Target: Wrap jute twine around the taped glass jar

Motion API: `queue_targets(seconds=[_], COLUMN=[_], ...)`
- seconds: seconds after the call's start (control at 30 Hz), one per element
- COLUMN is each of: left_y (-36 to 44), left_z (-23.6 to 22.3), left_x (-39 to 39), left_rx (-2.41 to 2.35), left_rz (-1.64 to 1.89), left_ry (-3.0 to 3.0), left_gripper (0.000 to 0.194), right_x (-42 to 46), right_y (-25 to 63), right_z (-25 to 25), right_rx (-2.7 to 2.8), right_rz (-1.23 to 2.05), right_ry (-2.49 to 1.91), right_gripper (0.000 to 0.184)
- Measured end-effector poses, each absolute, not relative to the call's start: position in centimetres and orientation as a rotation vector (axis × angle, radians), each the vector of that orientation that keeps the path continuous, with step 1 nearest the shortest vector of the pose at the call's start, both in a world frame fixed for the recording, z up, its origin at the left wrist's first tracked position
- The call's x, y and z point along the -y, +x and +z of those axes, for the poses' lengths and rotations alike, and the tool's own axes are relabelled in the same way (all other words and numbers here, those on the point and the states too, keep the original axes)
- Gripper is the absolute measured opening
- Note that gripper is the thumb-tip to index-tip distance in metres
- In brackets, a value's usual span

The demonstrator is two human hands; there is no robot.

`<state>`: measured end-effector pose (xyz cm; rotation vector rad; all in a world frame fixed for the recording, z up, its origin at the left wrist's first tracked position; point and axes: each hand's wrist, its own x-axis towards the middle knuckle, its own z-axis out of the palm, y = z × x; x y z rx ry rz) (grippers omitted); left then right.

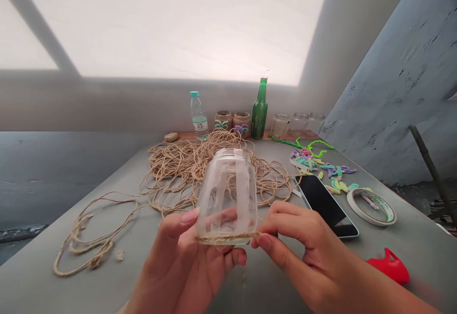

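A clear glass jar (pixel 210 199) with strips of pale tape down its side is held up over the table. My left hand (pixel 189 257) grips it from below and the left, the thumb on its near side and the fingers behind. Around the lower end of the jar runs a twine (pixel 228 238). At the jar's right edge, my right hand (pixel 300 242) pinches this twine between thumb and fingertips. Behind the jar lies a large tangled heap of twine (pixel 174 161), with a looser loop out to the left.
At the back stand a water bottle (pixel 200 118), two twine-wrapped jars (pixel 242 121), a green bottle (pixel 260 111) and several glass jars (pixel 301 122). On the right lie a phone (pixel 324 204), tape roll (pixel 391 216), colourful fuzzy pieces (pixel 337 183) and a red object (pixel 391 266).
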<state>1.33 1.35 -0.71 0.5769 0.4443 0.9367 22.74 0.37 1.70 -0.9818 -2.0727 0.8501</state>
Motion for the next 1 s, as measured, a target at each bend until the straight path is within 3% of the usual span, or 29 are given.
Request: queue_targets(seconds=[0.4, 0.77, 1.0], left_y=[2.3, 1.0, 1.0], left_z=[2.5, -1.3, -1.3], left_x=[-2.0, -1.0, -1.4], left_rx=[-0.412, -0.397, -0.348], left_rz=[0.908, 0.936, 0.900], left_ry=[0.662, 0.564, 0.549], left_gripper=[0.056, 0.053, 0.063], right_x=[-0.7, -1.2, -1.3], right_y=[22.7, 22.9, 23.4], right_z=[1.0, 0.3, -0.7], right_rx=[2.089, 2.189, 2.084], right_rz=[0.925, 0.885, 0.732], right_ry=[-0.952, -0.947, -1.018], right_gripper=[0.029, 0.036, 0.019])
